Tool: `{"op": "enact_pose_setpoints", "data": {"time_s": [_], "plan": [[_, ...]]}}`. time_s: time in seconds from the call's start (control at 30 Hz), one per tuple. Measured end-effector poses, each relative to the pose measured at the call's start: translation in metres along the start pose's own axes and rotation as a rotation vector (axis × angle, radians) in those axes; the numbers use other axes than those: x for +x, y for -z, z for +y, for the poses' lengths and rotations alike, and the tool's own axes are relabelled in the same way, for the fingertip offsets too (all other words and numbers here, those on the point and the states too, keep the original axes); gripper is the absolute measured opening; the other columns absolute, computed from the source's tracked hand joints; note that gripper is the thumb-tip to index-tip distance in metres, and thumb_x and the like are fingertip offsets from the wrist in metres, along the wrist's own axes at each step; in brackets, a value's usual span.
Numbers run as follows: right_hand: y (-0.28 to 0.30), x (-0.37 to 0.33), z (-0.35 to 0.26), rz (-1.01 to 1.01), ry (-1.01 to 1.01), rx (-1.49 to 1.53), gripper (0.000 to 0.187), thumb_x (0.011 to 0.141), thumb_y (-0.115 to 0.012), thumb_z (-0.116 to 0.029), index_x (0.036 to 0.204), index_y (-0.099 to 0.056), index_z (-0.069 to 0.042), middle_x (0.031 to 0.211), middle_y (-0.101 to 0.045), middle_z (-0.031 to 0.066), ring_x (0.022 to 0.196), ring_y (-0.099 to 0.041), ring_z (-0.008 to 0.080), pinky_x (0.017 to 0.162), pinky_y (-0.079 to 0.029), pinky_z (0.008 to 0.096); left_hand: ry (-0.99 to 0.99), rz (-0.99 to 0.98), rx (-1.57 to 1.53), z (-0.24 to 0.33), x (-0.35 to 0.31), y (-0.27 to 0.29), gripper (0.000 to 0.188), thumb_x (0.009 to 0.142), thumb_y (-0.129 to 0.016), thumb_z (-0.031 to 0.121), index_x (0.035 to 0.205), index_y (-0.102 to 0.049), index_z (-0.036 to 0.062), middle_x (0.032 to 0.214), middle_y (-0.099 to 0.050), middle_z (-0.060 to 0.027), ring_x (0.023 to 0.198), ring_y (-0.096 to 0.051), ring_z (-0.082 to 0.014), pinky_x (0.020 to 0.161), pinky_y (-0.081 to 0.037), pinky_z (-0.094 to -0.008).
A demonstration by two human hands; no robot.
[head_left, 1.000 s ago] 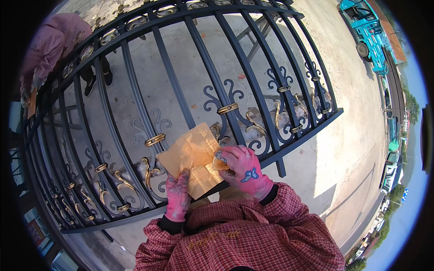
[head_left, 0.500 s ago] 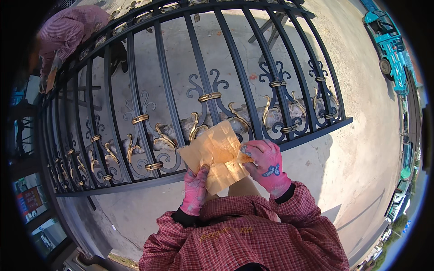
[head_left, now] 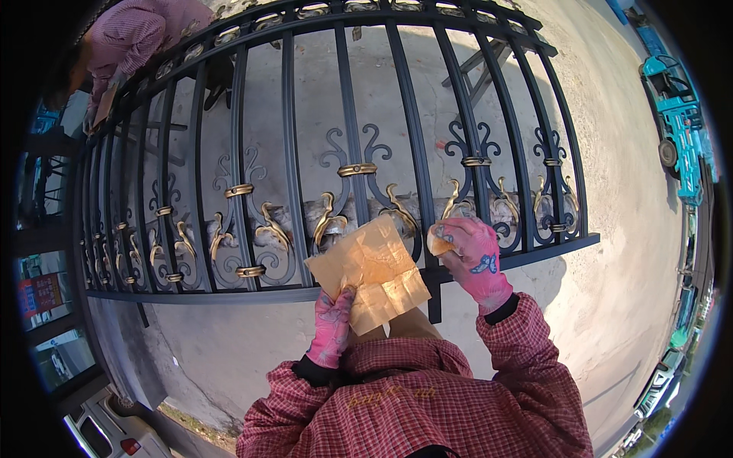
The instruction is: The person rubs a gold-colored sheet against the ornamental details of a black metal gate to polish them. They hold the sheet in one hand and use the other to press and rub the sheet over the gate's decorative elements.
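Note:
Both my hands wear pink patterned gloves. My left hand (head_left: 330, 328) grips a creased sheet of brown paper (head_left: 374, 271) by its lower left part, thumb on top; shiny gold smears cover its face. In my right hand (head_left: 473, 259), to the right of the sheet and apart from it, the fingers pinch a small tan pad (head_left: 438, 241), perhaps a sponge. Just beyond both hands lies a black metal fence panel (head_left: 229, 302). Its scrolls carry gold-coloured leaves (head_left: 324, 221) and collars (head_left: 357, 169).
Across the panel at the far left, a person in a checked shirt (head_left: 145, 34) bends over with a brown sheet (head_left: 105, 105). A trestle (head_left: 479, 72) supports the panel's far right. A turquoise vehicle (head_left: 679, 122) stands at right, a white vehicle (head_left: 114, 431) at lower left.
My right hand has drawn away from the paper to the right, bringing the small pad off the sheet. My left hand still holds the paper.

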State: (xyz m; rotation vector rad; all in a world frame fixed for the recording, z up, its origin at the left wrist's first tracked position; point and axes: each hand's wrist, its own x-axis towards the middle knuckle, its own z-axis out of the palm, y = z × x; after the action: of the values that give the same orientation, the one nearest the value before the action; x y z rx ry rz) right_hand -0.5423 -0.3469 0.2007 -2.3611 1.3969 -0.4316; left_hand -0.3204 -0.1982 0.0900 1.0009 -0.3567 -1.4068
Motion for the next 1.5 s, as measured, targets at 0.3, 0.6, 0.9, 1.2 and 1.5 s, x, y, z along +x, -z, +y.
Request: {"op": "enact_pose_setpoints", "data": {"time_s": [0.3,0.6,0.9,1.2,1.5], "plan": [[-0.072,0.097,0.056,-0.023,0.099,0.224,0.036,0.066,-0.067,0.002,0.101,-0.064,-0.005,0.104,-0.064,0.0116,0.096,-0.062,0.0295,0.083,-0.051,0.0349,-0.003,0.255,0.074,0.015,0.011,0.027,0.030,0.095,-0.054,0.014,0.123,-0.050,0.0041,0.108,-0.058,-0.0031,0.091,-0.057,-0.0109,0.080,-0.047,-0.0245],[-0.094,0.130,0.088,-0.121,0.463,-0.027,0.034,0.062,-0.071,-0.004,0.095,-0.065,-0.011,0.094,-0.066,0.0076,0.089,-0.061,0.0297,0.082,-0.046,0.0396,-0.016,0.556,-0.059,-0.003,-0.012,-0.020,0.035,0.095,-0.054,0.015,0.126,-0.047,0.0013,0.114,-0.057,-0.0072,0.097,-0.059,-0.0162,0.083,-0.051,-0.0308],[-0.081,0.137,0.095,-0.073,0.510,0.100,0.033,0.064,-0.069,-0.010,0.096,-0.064,-0.010,0.092,-0.065,0.0070,0.088,-0.060,0.0306,0.081,-0.046,0.0394,-0.153,0.703,-0.181,-0.045,-0.051,-0.084,0.040,0.095,-0.052,0.014,0.131,-0.041,0.0012,0.123,-0.054,-0.0113,0.106,-0.059,-0.0217,0.086,-0.053,-0.0353],[0.006,0.057,0.068,-0.342,0.156,0.788,0.040,0.070,-0.070,0.004,0.109,-0.060,0.001,0.102,-0.061,0.0090,0.087,-0.063,0.0173,0.078,-0.051,0.0268,-0.134,0.551,-0.227,-0.056,-0.072,-0.108,0.035,0.094,-0.055,0.014,0.123,-0.048,-0.0040,0.112,-0.060,-0.0100,0.096,-0.062,-0.0181,0.084,-0.053,-0.0314],[0.035,-0.039,0.021,-0.250,0.563,0.097,0.042,0.059,-0.074,-0.014,0.098,-0.060,-0.010,0.102,-0.062,0.0043,0.096,-0.059,0.0269,0.088,-0.041,0.0392,-0.033,0.315,-0.275,-0.061,-0.080,-0.121,0.038,0.094,-0.055,0.016,0.127,-0.046,-0.0005,0.114,-0.059,-0.0093,0.101,-0.061,-0.0187,0.088,-0.051,-0.0322]]}}
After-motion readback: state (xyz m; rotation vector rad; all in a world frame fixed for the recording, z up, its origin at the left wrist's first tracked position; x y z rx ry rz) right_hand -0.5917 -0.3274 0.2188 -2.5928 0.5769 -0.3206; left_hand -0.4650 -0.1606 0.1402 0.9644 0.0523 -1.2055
